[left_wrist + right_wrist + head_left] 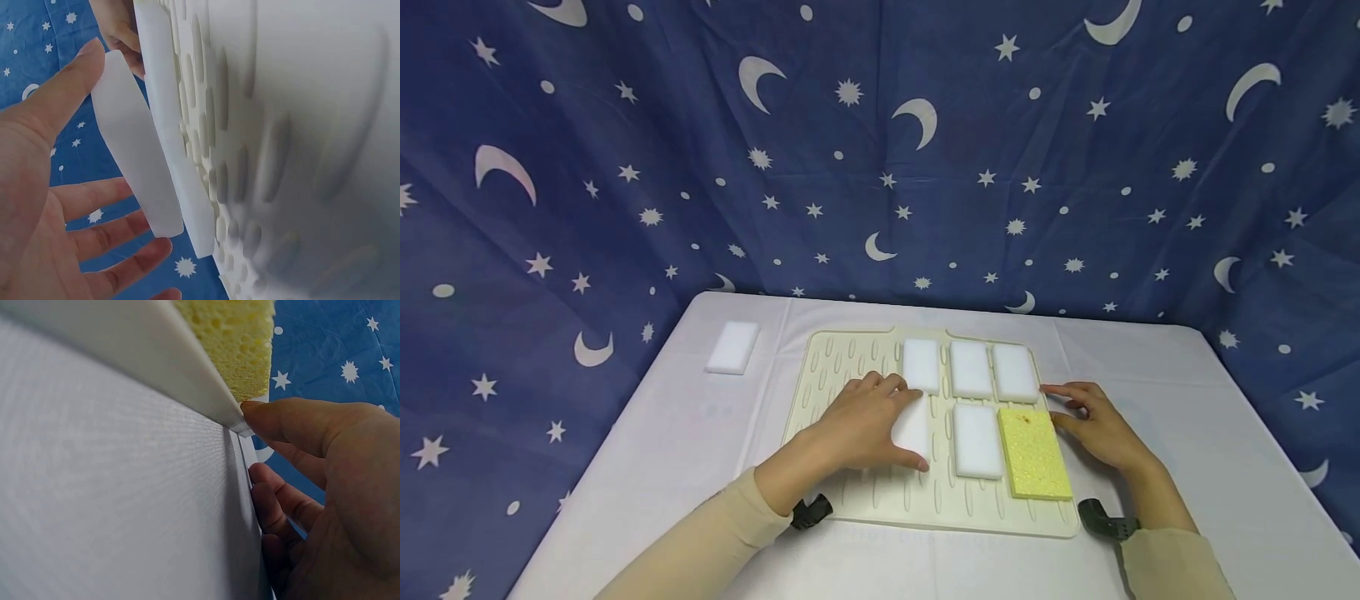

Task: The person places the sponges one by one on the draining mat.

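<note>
My left hand [865,425] holds a white foam sponge [137,144] by its edges, thumb on one side and fingertips on the other. That sponge is over a cream ridged drying mat [887,515], partly hidden by the hand in the head view. Past the mat's right edge is my right hand [1097,421], its thumb [275,419] at the rim beside a yellow sponge [1036,454]. Its index finger reaches toward the right white sponge [1017,372] of the back row. Its other fingers are loosely bent.
Two more white sponges [921,365] [971,368] lie in the mat's back row, and one [978,442] lies left of the yellow one. Another white sponge [733,347] rests on the white tablecloth [1150,358] at far left. A blue star-patterned curtain [880,167] hangs behind.
</note>
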The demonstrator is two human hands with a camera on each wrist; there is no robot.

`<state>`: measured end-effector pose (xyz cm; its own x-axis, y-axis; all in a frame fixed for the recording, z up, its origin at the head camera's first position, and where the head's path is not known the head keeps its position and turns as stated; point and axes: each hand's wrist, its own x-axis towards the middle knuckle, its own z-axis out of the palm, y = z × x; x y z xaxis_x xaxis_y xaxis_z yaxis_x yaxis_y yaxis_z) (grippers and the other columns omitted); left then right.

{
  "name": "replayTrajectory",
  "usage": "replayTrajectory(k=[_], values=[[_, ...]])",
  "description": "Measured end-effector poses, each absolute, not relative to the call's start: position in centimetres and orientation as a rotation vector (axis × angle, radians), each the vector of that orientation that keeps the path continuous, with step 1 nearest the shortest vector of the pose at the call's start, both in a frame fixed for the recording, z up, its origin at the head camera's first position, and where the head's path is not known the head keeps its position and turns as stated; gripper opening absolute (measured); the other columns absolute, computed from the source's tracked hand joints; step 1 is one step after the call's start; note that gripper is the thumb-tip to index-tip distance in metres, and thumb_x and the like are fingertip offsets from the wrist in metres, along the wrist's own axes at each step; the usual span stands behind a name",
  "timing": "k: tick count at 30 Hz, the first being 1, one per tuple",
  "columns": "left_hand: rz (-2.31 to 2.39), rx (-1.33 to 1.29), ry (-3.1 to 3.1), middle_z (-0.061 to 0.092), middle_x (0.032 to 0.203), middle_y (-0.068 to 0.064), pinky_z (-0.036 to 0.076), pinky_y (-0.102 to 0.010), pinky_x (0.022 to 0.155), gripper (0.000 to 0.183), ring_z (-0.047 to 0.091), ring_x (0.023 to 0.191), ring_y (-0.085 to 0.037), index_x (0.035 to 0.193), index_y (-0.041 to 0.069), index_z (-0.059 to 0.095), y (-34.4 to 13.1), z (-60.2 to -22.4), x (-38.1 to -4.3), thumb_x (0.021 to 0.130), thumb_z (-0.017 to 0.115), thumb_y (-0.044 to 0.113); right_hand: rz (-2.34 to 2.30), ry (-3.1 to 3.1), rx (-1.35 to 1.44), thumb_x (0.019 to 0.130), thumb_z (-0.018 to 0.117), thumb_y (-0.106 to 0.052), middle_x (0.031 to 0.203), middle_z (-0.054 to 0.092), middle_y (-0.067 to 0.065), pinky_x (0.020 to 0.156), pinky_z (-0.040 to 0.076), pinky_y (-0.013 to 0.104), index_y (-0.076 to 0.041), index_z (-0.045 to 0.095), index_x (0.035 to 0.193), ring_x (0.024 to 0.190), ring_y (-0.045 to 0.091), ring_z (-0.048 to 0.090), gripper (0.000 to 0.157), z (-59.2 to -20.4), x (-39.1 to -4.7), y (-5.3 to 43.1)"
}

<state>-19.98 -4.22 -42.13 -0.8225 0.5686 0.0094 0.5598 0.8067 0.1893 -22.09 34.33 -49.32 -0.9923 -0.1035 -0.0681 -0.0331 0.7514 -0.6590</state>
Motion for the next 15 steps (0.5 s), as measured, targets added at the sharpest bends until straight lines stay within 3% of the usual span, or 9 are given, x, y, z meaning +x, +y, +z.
replayTrajectory(k=[15], values=[[0.243,0.886,2.927,0.049,0.137,0.002,0.038,-0.046,0.1,0.1,0.044,0.121,-0.025,0.143,0.024,0.047,-2.4,-43.0,-19.6,0.063,0.067,0.08,-1.078,2.838,-0.119,0.089,0.067,-0.042,0.14,0.037,0.017,0.095,0.036,0.06,-0.025,0.055,0.137,0.122,0.037,0.042,0.052,-49.4,-22.2,34.3]])
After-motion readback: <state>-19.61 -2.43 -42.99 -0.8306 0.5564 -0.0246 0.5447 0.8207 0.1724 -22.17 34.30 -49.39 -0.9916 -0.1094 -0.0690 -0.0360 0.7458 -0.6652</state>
